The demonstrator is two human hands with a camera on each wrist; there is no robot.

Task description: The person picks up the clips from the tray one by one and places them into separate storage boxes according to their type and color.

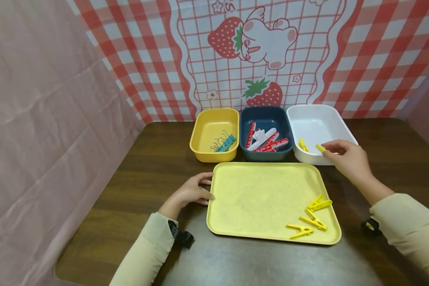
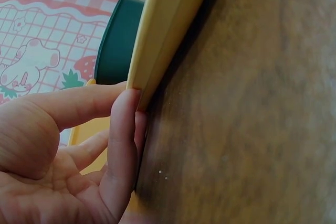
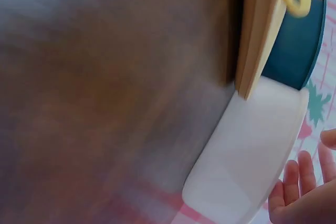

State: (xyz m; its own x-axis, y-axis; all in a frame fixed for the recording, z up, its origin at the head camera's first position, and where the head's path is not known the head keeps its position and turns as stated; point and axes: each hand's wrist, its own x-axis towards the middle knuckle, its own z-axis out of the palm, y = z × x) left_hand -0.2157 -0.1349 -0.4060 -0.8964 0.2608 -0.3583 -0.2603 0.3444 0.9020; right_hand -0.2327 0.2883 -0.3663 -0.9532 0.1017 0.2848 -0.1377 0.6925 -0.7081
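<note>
My right hand (image 1: 350, 161) pinches a yellow clothespin (image 1: 320, 148) over the front of the white bin (image 1: 316, 159). Inside that bin, near the front left corner, lies more yellow plastic that looks like clothespins (image 1: 302, 145). In the right wrist view, the hand (image 3: 307, 198) shows beside the bin's rim, and the pinched clothespin is out of sight. At the left edge of the yellow tray (image 1: 257, 194), my left hand (image 1: 191, 190) holds the rim between thumb and fingertips, as the left wrist view also shows. Three yellow clothespins (image 1: 314, 220) lie at the tray's right end.
Left of the white bin stand a dark blue bin (image 1: 268, 156) holding red and white clips (image 1: 266, 139), and a yellow bin (image 1: 211, 157) with teal binder clips (image 1: 226, 143). A checked cloth (image 1: 143, 59) hangs behind the wooden table (image 1: 128, 198).
</note>
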